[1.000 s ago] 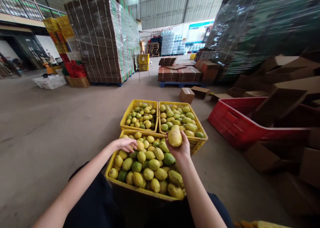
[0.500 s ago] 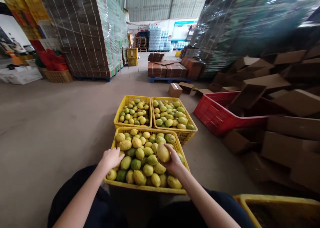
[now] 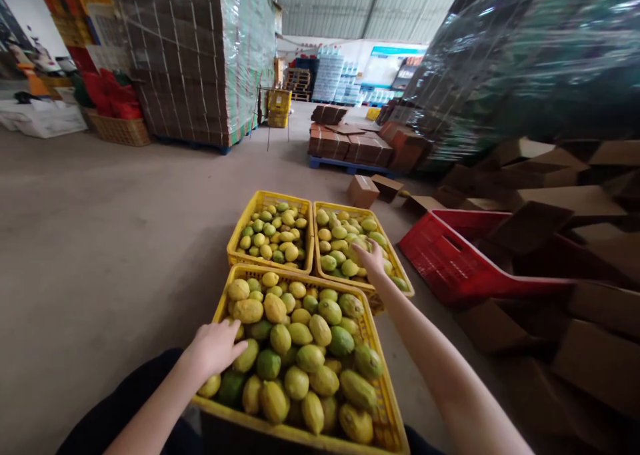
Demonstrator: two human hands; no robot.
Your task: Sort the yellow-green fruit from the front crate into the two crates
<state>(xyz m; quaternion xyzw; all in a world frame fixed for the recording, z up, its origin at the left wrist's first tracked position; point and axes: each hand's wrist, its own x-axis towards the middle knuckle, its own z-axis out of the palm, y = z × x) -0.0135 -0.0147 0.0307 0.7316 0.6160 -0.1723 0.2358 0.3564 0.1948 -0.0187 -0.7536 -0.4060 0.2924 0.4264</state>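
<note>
Green and yellow lemons [image 3: 300,335] fill the near yellow crate [image 3: 395,402]. My left hand [image 3: 215,350] rests over its left edge, thumb and fingers apart, touching lemons without grasping one. My right hand [image 3: 371,258] reaches over the back right yellow crate [image 3: 400,268], its fingers curved round a yellow-green lemon [image 3: 361,245] just at the other fruit there; the hand partly hides it. Beside that crate stands the back left yellow crate [image 3: 233,242], also holding lemons.
A red crate [image 3: 430,258] with cardboard in it stands at the right, among a heap of open cardboard boxes [image 3: 595,322]. Farther back are flattened cartons [image 3: 367,150] on a blue pallet, a small box [image 3: 363,192] and tall wrapped stacks [image 3: 175,55].
My right hand has moved forward and right with its lemon, from the near crate to the back right one. My left hand stays at the near crate's left edge. The view has shifted.
</note>
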